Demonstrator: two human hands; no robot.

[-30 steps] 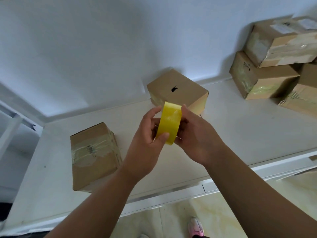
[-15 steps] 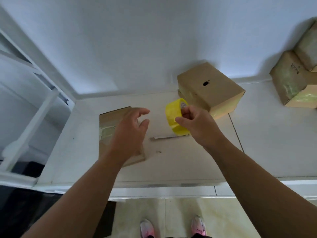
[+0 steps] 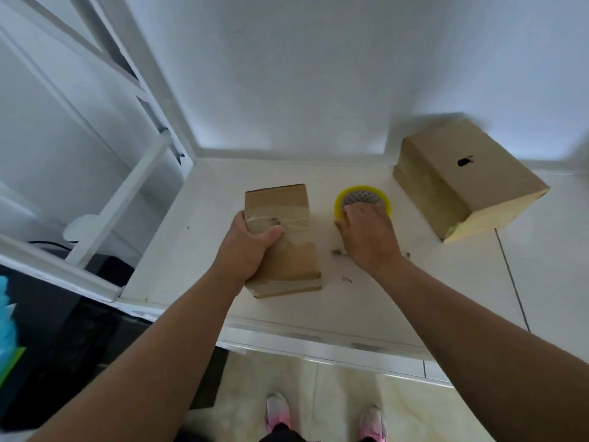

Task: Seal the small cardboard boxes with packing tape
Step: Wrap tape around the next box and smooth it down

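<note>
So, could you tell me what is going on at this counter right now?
A person is taping up cardboard boxes at a white counter. Their left hand grips the small box, which has clear tape across its top. Their right hand holds the yellow tape roll, lying flat beside it. A larger box sits untouched to the right.

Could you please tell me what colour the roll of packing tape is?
Yellow; the tape roll shows clearly in the head view, lying flat on the table.

Right hand [image 3: 366, 237] hides the tape roll [image 3: 363, 188]'s near half, left hand [image 3: 248, 247] covers part of the box [image 3: 280, 199], we cannot name the thin strip [image 3: 336, 252] behind the right wrist.
</note>
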